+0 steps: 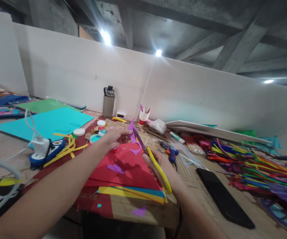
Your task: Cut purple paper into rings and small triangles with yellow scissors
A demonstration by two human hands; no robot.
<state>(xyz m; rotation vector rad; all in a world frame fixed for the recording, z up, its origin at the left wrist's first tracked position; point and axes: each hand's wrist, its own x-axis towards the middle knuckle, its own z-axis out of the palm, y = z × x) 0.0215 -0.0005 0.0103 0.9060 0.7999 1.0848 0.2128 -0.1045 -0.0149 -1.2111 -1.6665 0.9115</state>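
My left hand [118,136] pinches a piece of purple paper [132,127] above a stack of coloured sheets. In my right hand [158,164] is a pair of scissors [160,169] with yellow handles, its blades pointing up and away beside the purple piece. Whether the blades touch the paper I cannot tell. Under both hands lies a red sheet [133,169], with yellow and blue sheets showing below it. Small purple cut-outs [115,168] rest on the red sheet, and a curved purple scrap [135,150] is near the blades.
A black phone [224,197] lies at right, near many colourful pipe cleaners [262,169]. Beyond my right hand is a blue glue gun [172,154]. A power strip [47,154], yellow paper strips [70,146] and a turquoise sheet [51,122] occupy the left. A bottle [108,104] stands behind.
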